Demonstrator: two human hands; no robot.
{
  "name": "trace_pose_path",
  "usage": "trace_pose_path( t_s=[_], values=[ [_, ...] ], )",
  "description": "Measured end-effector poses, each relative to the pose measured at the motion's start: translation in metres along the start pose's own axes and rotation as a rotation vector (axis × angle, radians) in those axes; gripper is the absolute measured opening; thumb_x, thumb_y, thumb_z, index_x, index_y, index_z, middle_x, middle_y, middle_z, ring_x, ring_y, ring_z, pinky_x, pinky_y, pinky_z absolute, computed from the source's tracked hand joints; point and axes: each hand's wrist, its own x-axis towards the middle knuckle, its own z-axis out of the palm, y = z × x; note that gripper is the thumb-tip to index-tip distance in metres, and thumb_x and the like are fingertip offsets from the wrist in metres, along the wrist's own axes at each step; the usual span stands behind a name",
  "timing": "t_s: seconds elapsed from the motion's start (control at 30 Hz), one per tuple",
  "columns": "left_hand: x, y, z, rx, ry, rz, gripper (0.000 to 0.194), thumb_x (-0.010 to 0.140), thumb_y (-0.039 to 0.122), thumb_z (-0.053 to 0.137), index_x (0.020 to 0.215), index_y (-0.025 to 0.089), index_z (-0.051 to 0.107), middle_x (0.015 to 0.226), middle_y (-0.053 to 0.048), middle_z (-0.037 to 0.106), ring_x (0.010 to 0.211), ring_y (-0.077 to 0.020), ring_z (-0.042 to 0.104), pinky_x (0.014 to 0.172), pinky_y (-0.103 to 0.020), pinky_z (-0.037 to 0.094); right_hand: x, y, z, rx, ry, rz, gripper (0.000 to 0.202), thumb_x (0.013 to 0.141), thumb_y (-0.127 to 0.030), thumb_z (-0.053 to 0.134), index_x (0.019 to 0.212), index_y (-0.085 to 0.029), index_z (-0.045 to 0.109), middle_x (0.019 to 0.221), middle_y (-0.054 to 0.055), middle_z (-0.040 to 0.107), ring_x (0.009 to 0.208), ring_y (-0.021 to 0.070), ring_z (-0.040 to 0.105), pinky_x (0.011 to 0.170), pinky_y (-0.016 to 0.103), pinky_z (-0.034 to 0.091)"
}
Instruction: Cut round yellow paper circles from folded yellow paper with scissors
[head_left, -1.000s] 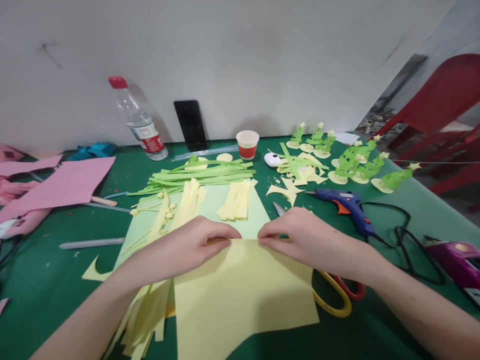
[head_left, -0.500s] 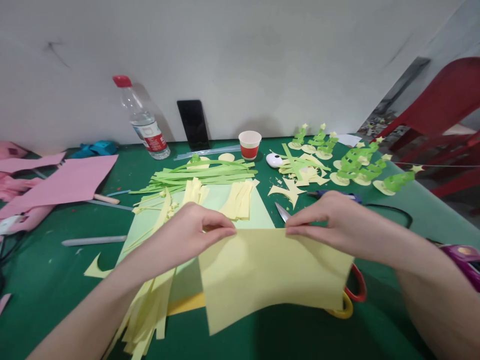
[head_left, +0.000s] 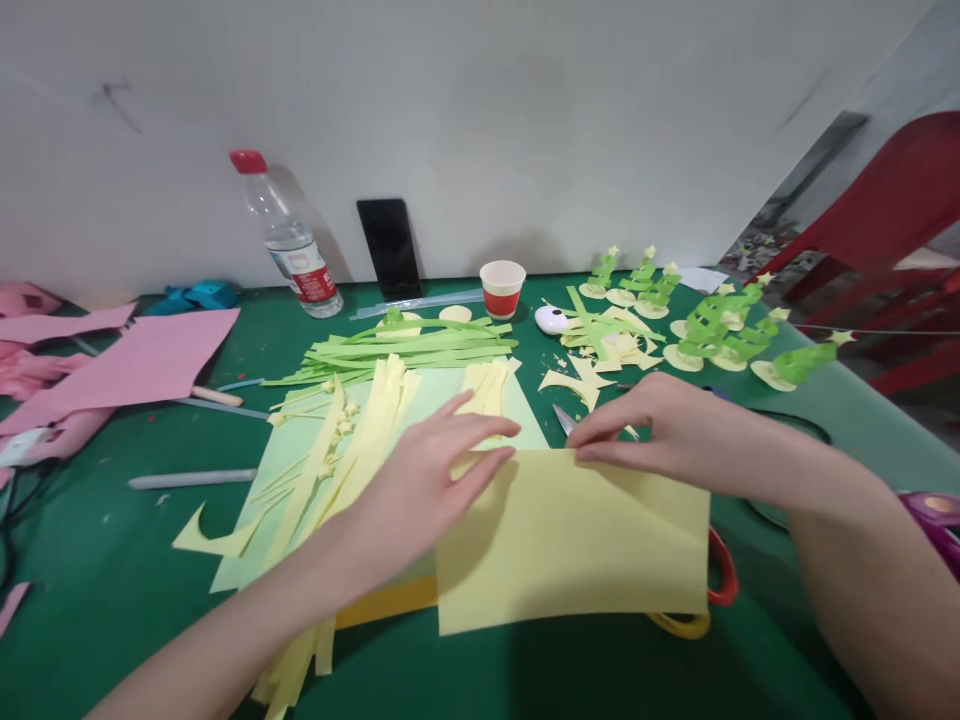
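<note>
A pale yellow paper sheet (head_left: 570,540) hangs from my right hand (head_left: 652,425), whose thumb and fingers pinch its top edge. My left hand (head_left: 442,465) is at the sheet's upper left, with thumb and fingers apart. Whether it touches the paper I cannot tell. Scissors with red (head_left: 724,567) and yellow handle loops lie mostly hidden beneath the sheet; their blade tip (head_left: 562,418) shows by my right fingers. Yellow paper strips (head_left: 375,430) lie under and beyond my left arm, on a light green sheet (head_left: 525,410). Green paper strips (head_left: 412,350) lie farther back.
Several small green paper trees (head_left: 705,330) stand at the back right, beside paper scraps (head_left: 607,340). A paper cup (head_left: 502,288), a phone (head_left: 388,248) and a water bottle (head_left: 296,250) stand along the wall. Pink paper (head_left: 142,360) and a white pen-like stick (head_left: 191,479) lie left.
My left hand has opened its pinch on the sheet's top edge and moved right, towards my right hand. The sheet has shifted slightly right and hangs flatter. My right hand keeps its pinch.
</note>
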Motion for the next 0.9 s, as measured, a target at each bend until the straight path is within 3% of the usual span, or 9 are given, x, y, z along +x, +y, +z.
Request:
trace_pose_path(
  t_s=[0.1,0.2,0.57,0.9],
  values=[
    [-0.004,0.003,0.011,-0.003,-0.023,0.079,0.023,0.087,0.024,0.044,0.097,0.017,0.063,0.096,-0.003,0.069,0.090,-0.0188,0.063,0.079,-0.028,0.050,-0.002,-0.010,0.007,-0.093,0.060,-0.027,0.022,0.084,-0.023,0.047,0.079,-0.022,0.069,0.062,-0.003,0.067,0.050,0.0112,0.054,0.051,0.024,0.037],
    [-0.004,0.003,0.012,-0.037,-0.011,0.087,0.019,0.086,0.019,0.047,0.086,0.017,0.065,0.085,0.000,0.071,0.074,-0.0146,0.065,0.070,-0.024,0.050,-0.006,-0.016,0.011,-0.159,0.091,0.000,0.024,0.084,-0.019,0.044,0.078,-0.021,0.067,0.067,-0.001,0.068,0.055,0.0126,0.056,0.051,0.024,0.035],
    [-0.007,0.000,0.022,-0.106,0.045,0.126,0.014,0.080,0.012,0.052,0.076,0.016,0.066,0.071,0.002,0.070,0.061,-0.0113,0.062,0.053,-0.019,0.045,0.000,-0.026,0.044,-0.350,0.214,-0.066,0.029,0.081,-0.012,0.044,0.057,-0.017,0.059,0.052,0.000,0.060,0.046,0.0103,0.050,0.046,0.024,0.023],
    [-0.003,0.005,0.012,-0.177,-0.001,-0.006,0.016,0.076,0.014,0.052,0.069,0.018,0.065,0.069,0.003,0.070,0.060,-0.0116,0.062,0.057,-0.020,0.048,-0.001,-0.029,0.045,-0.386,0.302,-0.129,0.026,0.077,-0.009,0.045,0.059,-0.016,0.062,0.048,0.000,0.058,0.043,0.0109,0.048,0.045,0.024,0.027]
  ],
)
